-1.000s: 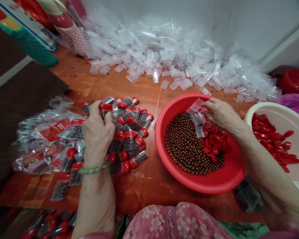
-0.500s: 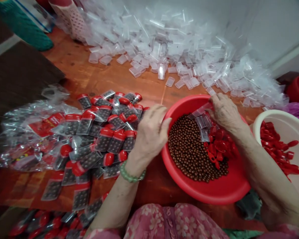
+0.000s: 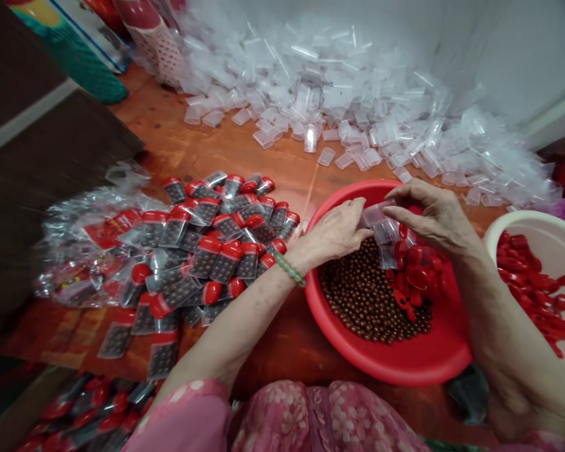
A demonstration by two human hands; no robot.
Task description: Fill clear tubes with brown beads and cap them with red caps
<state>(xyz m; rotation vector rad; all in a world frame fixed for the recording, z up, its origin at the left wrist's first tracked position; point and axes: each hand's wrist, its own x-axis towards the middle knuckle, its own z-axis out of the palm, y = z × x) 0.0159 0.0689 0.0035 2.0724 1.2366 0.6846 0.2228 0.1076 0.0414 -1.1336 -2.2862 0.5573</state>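
In the head view, the left hand (image 3: 343,227) reaches over the red bowl (image 3: 400,364) from ten o'clock, fingers stretched out and thumb spread apart from them. A clear box (image 3: 375,215) sits at its three o'clock, right by the fingertips; contact is unclear. The right hand (image 3: 430,213) curls in at one o'clock, the box at its nine o'clock beside the thumb; whether it pinches the box cannot be told. Brown balls (image 3: 358,301) spread from six to ten o'clock below.
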